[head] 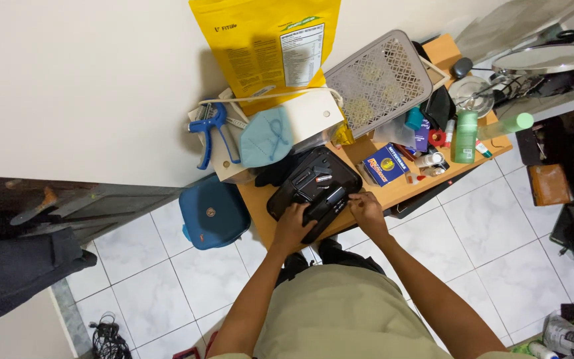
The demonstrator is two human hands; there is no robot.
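— What are the hands on?

— Both are on a black case (313, 186) that lies open near the front edge of a small wooden table (393, 191). The left hand (291, 226) presses flat on the near corner of the case, fingers spread over its edge. The right hand (369, 209) comes in from the other side, fingertips pinched together at the rim of the case, beside a small black block sitting in it. Whether it actually grips something there, I cannot tell; the spot is too small.

— And inside the case?

— Dark moulded slots, with one small part showing a touch of red. The rest is too dark to make out.

— What stands around it?

— Just behind the case a white box (293, 126) carries a pale blue face mask (265, 136) and a blue hand tool (212, 133). A tall yellow pouch (267, 46) leans on the wall behind that. To the right a grey perforated basket (380, 83) tilts on its side. A blue and yellow box (385, 165) lies just beside the case, and further right a green bottle (464, 136) stands among small tubes.

— On the floor?

— A blue bag (212, 213) rests against the table's left side on white tiles.
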